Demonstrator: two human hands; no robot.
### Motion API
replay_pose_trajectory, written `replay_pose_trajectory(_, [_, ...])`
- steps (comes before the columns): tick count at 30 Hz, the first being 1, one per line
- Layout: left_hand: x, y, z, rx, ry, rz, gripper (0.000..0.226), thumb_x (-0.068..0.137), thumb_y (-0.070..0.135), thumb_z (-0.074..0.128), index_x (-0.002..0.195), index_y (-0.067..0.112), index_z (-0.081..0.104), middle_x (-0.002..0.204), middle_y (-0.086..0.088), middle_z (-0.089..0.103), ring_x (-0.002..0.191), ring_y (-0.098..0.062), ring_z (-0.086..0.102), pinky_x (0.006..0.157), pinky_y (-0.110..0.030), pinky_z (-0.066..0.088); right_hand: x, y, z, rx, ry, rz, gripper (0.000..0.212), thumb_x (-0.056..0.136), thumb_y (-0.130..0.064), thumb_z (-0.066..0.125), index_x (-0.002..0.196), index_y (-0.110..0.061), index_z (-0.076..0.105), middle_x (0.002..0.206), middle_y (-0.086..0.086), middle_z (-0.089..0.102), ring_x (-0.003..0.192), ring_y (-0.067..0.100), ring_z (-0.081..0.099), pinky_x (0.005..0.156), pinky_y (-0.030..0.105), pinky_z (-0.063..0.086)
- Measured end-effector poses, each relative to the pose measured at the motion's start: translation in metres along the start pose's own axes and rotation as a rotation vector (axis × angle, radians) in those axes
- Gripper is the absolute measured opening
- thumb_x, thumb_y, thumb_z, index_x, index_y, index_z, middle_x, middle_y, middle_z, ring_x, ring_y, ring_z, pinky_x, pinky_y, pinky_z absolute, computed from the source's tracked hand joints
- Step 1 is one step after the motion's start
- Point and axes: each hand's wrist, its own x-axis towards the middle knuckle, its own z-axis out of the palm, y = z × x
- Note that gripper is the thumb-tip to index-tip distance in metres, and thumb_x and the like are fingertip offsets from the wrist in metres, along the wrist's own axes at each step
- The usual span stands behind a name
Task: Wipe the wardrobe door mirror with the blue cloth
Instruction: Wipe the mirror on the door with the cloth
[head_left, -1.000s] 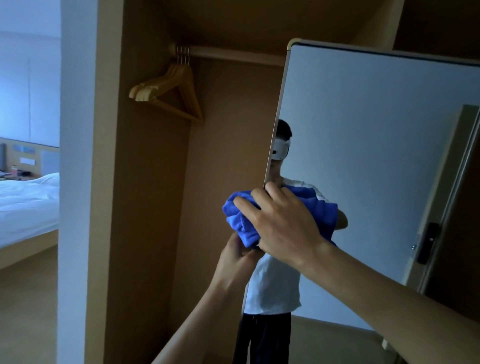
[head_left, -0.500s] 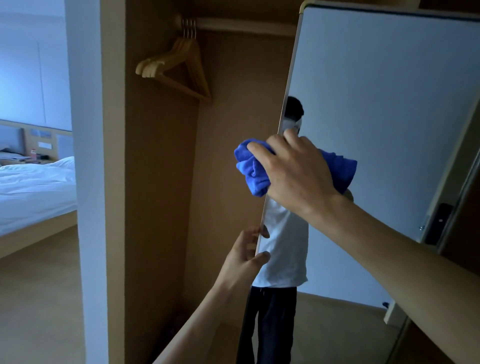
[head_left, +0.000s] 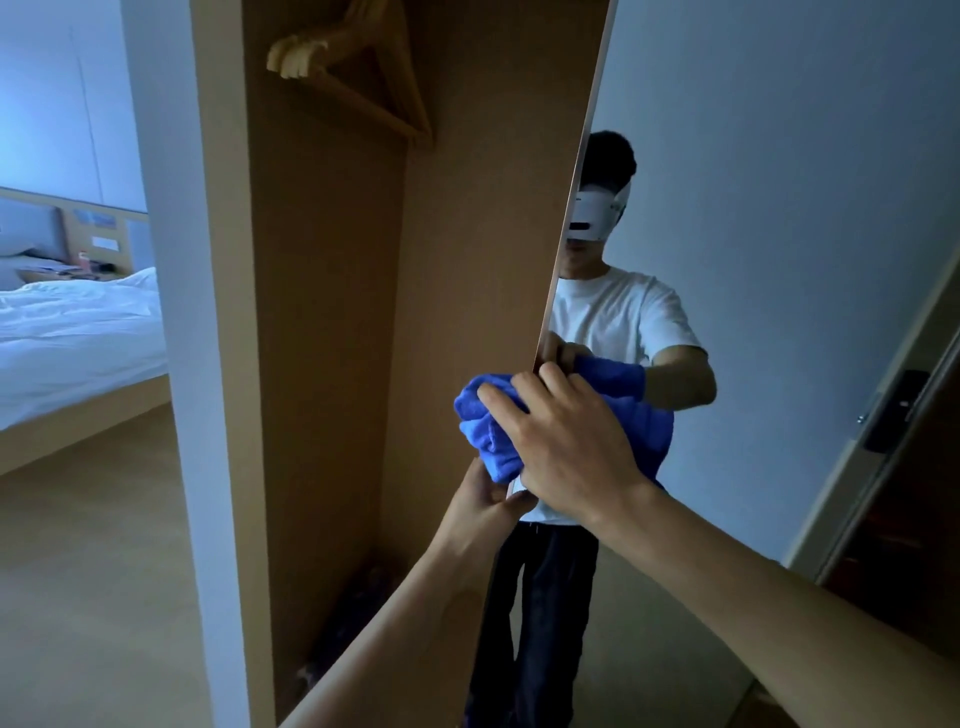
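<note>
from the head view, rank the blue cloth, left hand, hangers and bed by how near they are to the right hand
1. blue cloth, gripped in the right hand
2. left hand, just below, gripping the door edge
3. hangers, up left inside the wardrobe
4. bed, far left, beyond the wardrobe

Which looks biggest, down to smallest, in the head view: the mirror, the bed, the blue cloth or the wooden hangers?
1. mirror
2. bed
3. blue cloth and wooden hangers look alike: the cloth is nearer and partly under the right hand, the hangers are cut off at the top, so no ranking.
</note>
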Motion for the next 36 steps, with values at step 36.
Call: replay_pose_trajectory(36, [-0.029,-0.064,0.011,-0.137,0.094,-0.28,0.035,0.092,0.041,0.055,0.125,0.043,0.067,0.123,0.014,0.072,0.119,-0.007,0.064,0.089,-0.02,0.053,-0.035,-0.009,0.042,0.166,-0.048,-0.08,0.056,0.076,-0.014,0.055,0.132,-0.016,0.057,0.102,0.013,0.065,0.093,0.032,0.056,0.078,0.042,0.047])
